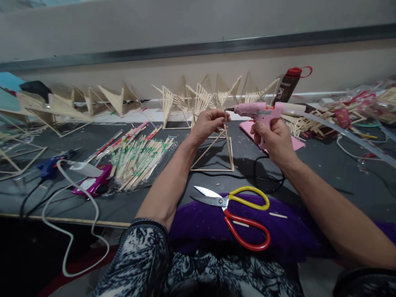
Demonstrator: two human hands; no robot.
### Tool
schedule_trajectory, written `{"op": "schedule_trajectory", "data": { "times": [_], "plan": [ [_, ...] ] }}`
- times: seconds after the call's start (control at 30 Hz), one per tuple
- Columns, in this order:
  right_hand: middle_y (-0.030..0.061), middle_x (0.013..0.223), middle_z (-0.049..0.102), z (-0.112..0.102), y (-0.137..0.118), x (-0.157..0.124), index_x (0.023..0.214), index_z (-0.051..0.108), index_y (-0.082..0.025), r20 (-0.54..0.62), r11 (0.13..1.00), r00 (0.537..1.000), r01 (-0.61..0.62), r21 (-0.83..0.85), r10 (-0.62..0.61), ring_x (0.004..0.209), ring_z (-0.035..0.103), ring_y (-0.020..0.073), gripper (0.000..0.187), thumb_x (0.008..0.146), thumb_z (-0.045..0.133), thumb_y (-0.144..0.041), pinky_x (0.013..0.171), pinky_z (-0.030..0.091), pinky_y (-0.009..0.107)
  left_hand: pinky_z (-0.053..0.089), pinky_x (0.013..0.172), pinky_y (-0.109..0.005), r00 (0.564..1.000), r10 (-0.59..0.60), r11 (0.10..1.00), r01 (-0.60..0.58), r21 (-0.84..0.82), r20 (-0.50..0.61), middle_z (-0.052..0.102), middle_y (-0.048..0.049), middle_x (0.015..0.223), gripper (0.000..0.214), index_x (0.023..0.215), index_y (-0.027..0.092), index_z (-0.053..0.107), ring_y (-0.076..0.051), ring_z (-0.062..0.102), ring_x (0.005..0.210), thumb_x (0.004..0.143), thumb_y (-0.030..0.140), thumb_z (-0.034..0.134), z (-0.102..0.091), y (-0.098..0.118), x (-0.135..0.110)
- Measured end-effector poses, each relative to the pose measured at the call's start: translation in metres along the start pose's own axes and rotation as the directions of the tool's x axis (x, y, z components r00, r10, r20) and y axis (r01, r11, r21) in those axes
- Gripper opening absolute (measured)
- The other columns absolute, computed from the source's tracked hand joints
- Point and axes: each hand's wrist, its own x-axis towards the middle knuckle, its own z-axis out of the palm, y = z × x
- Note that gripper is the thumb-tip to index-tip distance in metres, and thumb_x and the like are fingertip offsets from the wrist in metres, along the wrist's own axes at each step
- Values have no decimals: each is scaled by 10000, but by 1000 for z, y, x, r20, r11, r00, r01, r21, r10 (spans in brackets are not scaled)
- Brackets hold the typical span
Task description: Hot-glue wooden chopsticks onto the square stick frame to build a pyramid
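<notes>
My left hand (208,122) pinches the top of a pyramid frame of thin wooden sticks (218,154) that stands on the dark table (77,198). My right hand (274,139) grips a pink glue gun (261,112), its nozzle pointing left at the frame's apex beside my left fingers. A clear glue stick (340,132) trails from the back of the gun to the right. The gun's black cord (266,181) loops on the table under my right wrist.
Scissors with one yellow and one red handle (238,214) lie on purple cloth (198,227) near me. A pack of chopsticks (139,159) lies left, beside a purple glue gun (93,183) and a blue one (51,167). Finished stick frames (198,101) line the wall; a red-capped bottle (289,84) stands behind.
</notes>
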Motion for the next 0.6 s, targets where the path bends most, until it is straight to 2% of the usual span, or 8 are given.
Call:
{"op": "schedule_trajectory", "data": {
  "times": [0.37,0.6],
  "plan": [
    [-30,627,566,0,4,4,786,567,-203,-39,1000,999,14,3,-14,462,476,73,323,788,684,-505,411,376,210,397,524,-176,1000,8,1000,-8,30,8,730,-49,932,196,906,153,708,-88,665,673,769,280,649,3,3,-2],
    [-36,595,521,1,0,2,764,551,-206,-53,998,998,40,-46,-43,469,454,79,239,809,659,-414,430,364,226,402,522,-170,1000,-10,999,11,41,-8,731,-49,962,215,938,159,698,-92,674,687,774,282,635,2,4,-2]
  ]
}}
